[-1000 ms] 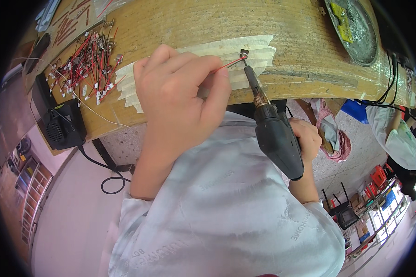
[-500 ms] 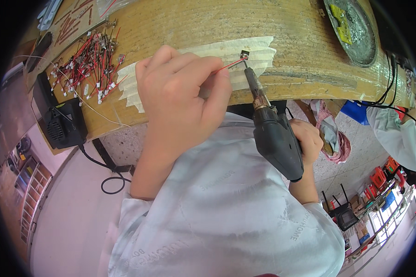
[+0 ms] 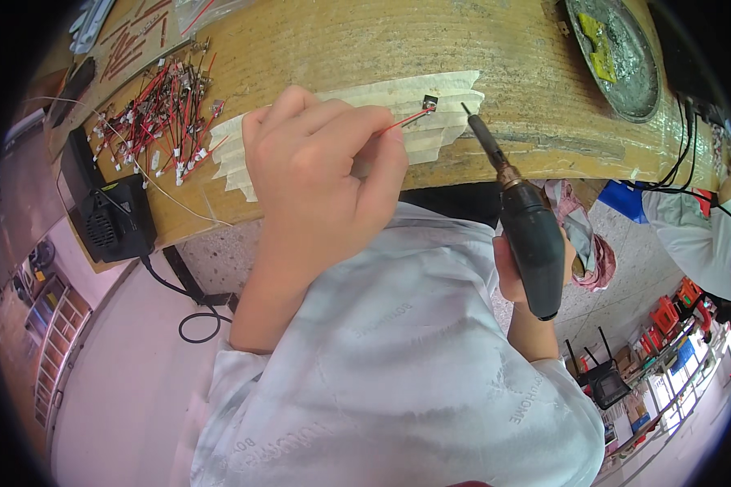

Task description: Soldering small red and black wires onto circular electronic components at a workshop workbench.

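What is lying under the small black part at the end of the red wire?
The small black part rests on layered masking tape stuck to the wooden bench. The left hand covers the tape's middle, so anything there is hidden.

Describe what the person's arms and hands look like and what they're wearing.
Both hands are bare, with no gloves, rings or watch visible. The left hand and forearm are uncovered up to a short, pale grey-white sleeve. The right hand is mostly hidden; its sleeve matches and carries faint grey lettering.
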`<control>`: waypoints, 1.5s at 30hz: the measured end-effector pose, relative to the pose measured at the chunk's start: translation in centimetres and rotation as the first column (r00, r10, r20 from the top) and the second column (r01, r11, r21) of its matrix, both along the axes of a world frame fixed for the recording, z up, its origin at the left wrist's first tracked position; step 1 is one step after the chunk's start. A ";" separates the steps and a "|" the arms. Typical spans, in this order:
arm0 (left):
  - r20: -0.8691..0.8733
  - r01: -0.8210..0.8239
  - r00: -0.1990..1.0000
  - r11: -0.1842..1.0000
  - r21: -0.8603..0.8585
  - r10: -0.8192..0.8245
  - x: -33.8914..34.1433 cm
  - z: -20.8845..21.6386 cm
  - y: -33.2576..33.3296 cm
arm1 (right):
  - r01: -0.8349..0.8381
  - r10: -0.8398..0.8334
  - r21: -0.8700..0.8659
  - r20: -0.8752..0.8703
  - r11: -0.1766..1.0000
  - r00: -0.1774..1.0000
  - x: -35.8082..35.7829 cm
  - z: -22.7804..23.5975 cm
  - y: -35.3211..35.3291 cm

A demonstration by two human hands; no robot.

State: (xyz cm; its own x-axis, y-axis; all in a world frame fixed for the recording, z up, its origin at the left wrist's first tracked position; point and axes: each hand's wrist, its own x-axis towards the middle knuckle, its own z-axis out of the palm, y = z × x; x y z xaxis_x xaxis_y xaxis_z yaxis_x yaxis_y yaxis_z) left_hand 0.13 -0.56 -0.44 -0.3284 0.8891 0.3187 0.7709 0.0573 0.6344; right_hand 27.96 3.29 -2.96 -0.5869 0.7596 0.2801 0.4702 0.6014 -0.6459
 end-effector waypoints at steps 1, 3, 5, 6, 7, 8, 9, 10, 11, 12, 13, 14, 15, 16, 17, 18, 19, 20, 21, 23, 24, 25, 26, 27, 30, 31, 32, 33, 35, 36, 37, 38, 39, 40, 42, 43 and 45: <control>0.000 0.002 1.000 1.000 -0.011 -0.002 0.0 0.0 0.0 | -0.019 0.019 -0.027 0.019 0.999 1.000 -0.2 0.2 0.4; 0.004 0.002 1.000 1.000 0.001 -0.002 -0.1 -0.1 0.2 | -0.029 0.022 -0.123 -0.063 0.992 0.998 0.5 -0.3 0.7; 0.009 0.000 1.000 1.000 0.017 0.000 0.0 0.1 -0.1 | 0.073 -0.073 -0.170 0.009 0.983 0.997 1.0 0.0 0.4; 0.012 -0.002 1.000 1.000 -0.004 0.002 -0.1 0.3 -0.1 | 0.017 -0.009 -0.222 0.038 0.975 0.999 0.4 0.7 1.1; 0.013 -0.005 1.000 1.000 -0.024 0.005 -0.1 0.4 -0.1 | -0.037 0.056 -0.272 0.063 0.962 0.996 -0.1 1.4 2.1; 0.004 -0.005 1.000 1.000 -0.010 0.005 -0.1 0.4 0.0 | -0.040 0.029 -0.263 -0.045 0.964 0.999 0.2 1.2 2.9; 0.003 0.006 1.000 1.000 -0.009 -0.006 0.0 0.3 0.1 | -0.167 -0.025 -0.425 -0.409 0.889 0.912 -1.2 1.5 3.0; 0.002 0.013 1.000 1.000 -0.011 -0.013 -0.1 0.3 0.1 | -0.353 -0.138 -0.507 -0.701 0.786 0.700 -2.8 2.2 3.2; -0.008 0.020 1.000 1.000 0.005 -0.020 -0.1 0.3 0.1 | -0.501 -0.069 -0.425 -0.810 0.754 0.582 -3.5 2.4 5.0; 0.000 0.023 1.000 1.000 0.008 -0.023 -0.1 0.2 0.0 | -0.540 -0.038 -0.365 -0.852 0.759 0.523 -4.0 2.4 6.4; 0.005 0.021 1.000 1.000 0.009 -0.021 -0.2 0.2 0.0 | -0.579 -0.005 -0.302 -0.889 0.758 0.457 -4.6 2.4 7.5; -0.010 0.021 1.000 0.999 0.024 -0.021 -0.2 0.2 -0.1 | -0.582 -0.018 -0.288 -0.906 0.760 0.423 -5.4 2.7 8.5; 0.009 0.011 1.000 0.999 0.034 -0.011 -0.2 0.3 -0.3 | -0.553 -0.041 -0.304 -0.899 0.776 0.436 -6.0 2.6 9.1; 0.028 0.000 1.000 0.999 0.044 -0.001 -0.2 0.3 -0.5 | -0.523 -0.064 -0.319 -0.892 0.790 0.447 -6.7 2.5 9.6; 0.035 -0.012 0.999 0.998 0.065 0.010 -0.2 0.5 -0.6 | -0.510 -0.098 -0.351 -0.884 0.785 0.457 -7.1 2.2 9.8; 0.052 -0.029 0.998 0.995 0.094 0.024 -0.1 0.4 -0.8 | -0.469 -0.125 -0.398 -0.850 0.788 0.511 -7.2 2.0 9.8; 0.064 -0.045 0.997 0.991 0.125 0.037 -0.2 0.5 -0.9 | -0.426 -0.151 -0.439 -0.815 0.791 0.559 -7.1 2.1 9.6; 0.109 -0.062 0.993 0.989 0.136 0.048 -0.2 0.6 -1.1 | -0.402 -0.142 -0.417 -0.817 0.815 0.558 -7.0 1.8 9.6; 0.084 -0.073 0.995 0.986 0.148 0.061 -0.2 1.0 -1.3 | -0.437 -0.137 -0.407 -0.837 0.802 0.529 -6.6 1.4 9.7; 0.279 -0.192 0.950 0.968 0.164 0.142 -0.4 1.8 -1.9 | -0.478 -0.120 -0.386 -0.860 0.789 0.496 -6.2 1.1 9.8; 0.144 -0.197 0.975 0.958 0.206 0.170 -0.9 2.4 -2.2 | -0.492 -0.110 -0.373 -0.869 0.787 0.483 -6.3 1.3 9.8; -0.008 -0.220 0.973 0.942 0.254 0.230 -1.5 3.0 -2.6 | -0.479 -0.158 -0.410 -0.862 0.776 0.483 -6.4 1.4 9.9; -0.156 -0.233 0.944 0.924 0.304 0.290 -2.1 3.5 -2.9 | -0.466 -0.207 -0.449 -0.851 0.762 0.483 -6.5 1.5 9.9; -0.268 -0.271 0.897 0.917 0.293 0.351 -2.8 4.1 -3.3 | -0.468 -0.217 -0.464 -0.845 0.752 0.488 -6.5 1.7 9.9; -0.432 -0.393 0.770 0.882 0.259 0.470 -5.2 5.0 -4.4 | -0.410 -0.254 -0.512 -0.805 0.755 0.536 -6.6 2.0 9.8; -0.435 -0.393 0.764 0.879 0.269 0.476 -5.9 4.8 -4.7 | -0.417 -0.247 -0.502 -0.812 0.758 0.529 -6.6 2.0 9.9; -0.470 -0.428 0.743 0.878 0.215 0.477 -6.5 4.5 -4.9 | -0.428 -0.233 -0.488 -0.821 0.761 0.521 -6.6 1.8 9.8; -0.500 -0.456 0.727 0.875 0.160 0.471 -6.8 4.5 -4.5 | -0.431 -0.221 -0.473 -0.829 0.768 0.514 -6.5 1.7 9.9; -0.526 -0.456 0.713 0.876 0.156 0.464 -6.2 4.6 -4.2 | -0.450 -0.209 -0.459 -0.840 0.766 0.501 -6.4 1.7 9.9; -0.557 -0.440 0.697 0.883 0.163 0.450 -5.8 4.7 -3.9 | -0.447 -0.215 -0.459 -0.842 0.768 0.495 -6.5 1.6 9.9; -0.587 -0.422 0.682 0.890 0.171 0.436 -5.3 4.9 -3.5 | -0.430 -0.244 -0.475 -0.837 0.768 0.490 -6.7 1.8 9.7; -0.585 -0.369 0.710 0.915 0.165 0.392 -4.8 5.2 -3.2 | -0.412 -0.251 -0.479 -0.832 0.775 0.495 -6.7 1.6 9.8; -0.541 -0.323 0.760 0.931 0.169 0.362 -4.2 5.3 -2.6 | -0.404 -0.256 -0.486 -0.825 0.775 0.503 -6.6 1.4 9.7; -0.495 -0.276 0.805 0.945 0.175 0.327 -3.6 5.4 -1.7 | -0.412 -0.293 -0.516 -0.820 0.751 0.492 -6.5 1.6 9.7; -0.499 -0.161 0.834 0.969 0.188 0.235 -2.6 5.5 0.7 | -0.424 -0.266 -0.496 -0.829 0.758 0.492 -6.5 1.3 10.1; -0.459 -0.096 0.871 0.977 0.190 0.175 -2.1 5.5 2.0 | -0.423 -0.283 -0.521 -0.814 0.742 0.507 -6.2 1.4 10.1; -0.470 0.015 0.881 0.989 0.144 0.055 -1.9 6.1 4.5 | -0.402 -0.298 -0.532 -0.805 0.746 0.513 -6.3 1.6 10.0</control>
